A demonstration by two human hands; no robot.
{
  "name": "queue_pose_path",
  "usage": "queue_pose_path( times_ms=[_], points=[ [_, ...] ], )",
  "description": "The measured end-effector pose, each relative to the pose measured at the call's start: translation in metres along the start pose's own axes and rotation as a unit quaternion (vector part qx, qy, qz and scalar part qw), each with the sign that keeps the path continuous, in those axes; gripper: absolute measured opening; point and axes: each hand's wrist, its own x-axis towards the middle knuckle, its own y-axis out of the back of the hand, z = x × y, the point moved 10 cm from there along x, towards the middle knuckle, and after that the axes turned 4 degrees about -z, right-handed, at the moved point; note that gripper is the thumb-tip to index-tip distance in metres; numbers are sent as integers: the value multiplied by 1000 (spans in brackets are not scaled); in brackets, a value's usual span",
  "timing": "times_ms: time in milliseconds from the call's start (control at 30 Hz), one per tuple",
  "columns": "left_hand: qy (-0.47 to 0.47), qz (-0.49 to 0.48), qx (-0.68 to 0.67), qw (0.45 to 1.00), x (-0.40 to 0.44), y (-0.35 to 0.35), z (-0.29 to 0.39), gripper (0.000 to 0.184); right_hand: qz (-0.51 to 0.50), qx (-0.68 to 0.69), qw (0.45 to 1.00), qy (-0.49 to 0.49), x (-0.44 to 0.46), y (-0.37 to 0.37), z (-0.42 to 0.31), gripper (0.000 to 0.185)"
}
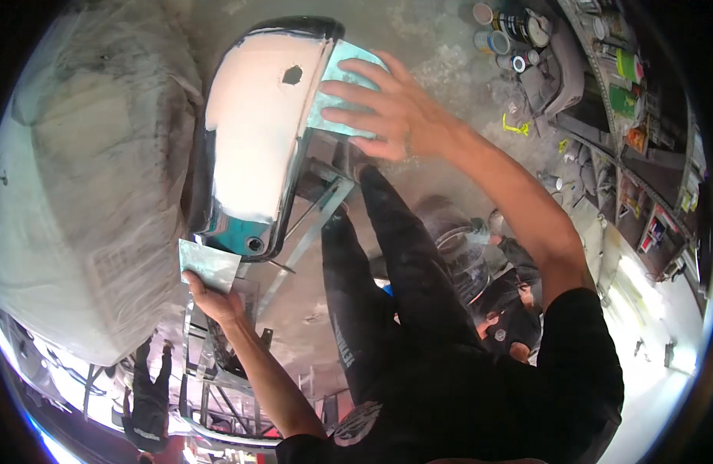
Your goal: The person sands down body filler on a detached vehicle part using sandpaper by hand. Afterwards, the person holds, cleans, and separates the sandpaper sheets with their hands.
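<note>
A curved panel (252, 116) stands in front of me, mostly pale pinkish-white, with dark edges, a teal lower end and a dark hole near its top. My right hand (379, 108) lies spread across a light teal sheet (335, 116) at the panel's right edge. The sheet's underside is hidden. Below the panel's lower end, my left hand (215, 301) grips a pale silvery-green square sheet (209, 263), thumb on top and fingers hidden beneath. The sheet's upper corner is close to the teal end; whether they touch I cannot tell.
A metal stand (314, 213) is under the panel. A large covered shape (93, 178) fills the left side. Cans (491, 42) sit on the floor at upper right, near loaded shelves (634, 155). Other people are at lower left (149, 402) and right (515, 309).
</note>
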Motion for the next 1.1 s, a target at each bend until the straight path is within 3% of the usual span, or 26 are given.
queue_pose_path(
  times_ms=[633,733,833,900,1100],
  points=[
    [-1,22,-9,1000,0,-2,2,57,-15,21,1000,-8,3,-15,9,48],
    [-7,23,2,1000,-2,-6,3,57,-57,8,998,-17,-7,-13,14,45],
    [-10,23,8,1000,-2,-8,5,56,-87,27,996,-21,-14,-18,18,57],
    [-6,26,9,1000,-4,-6,3,56,-31,25,999,-18,-10,-3,14,51],
    [-3,26,-18,999,0,1,1,55,-6,29,1000,7,6,-3,15,53]
  ],
)
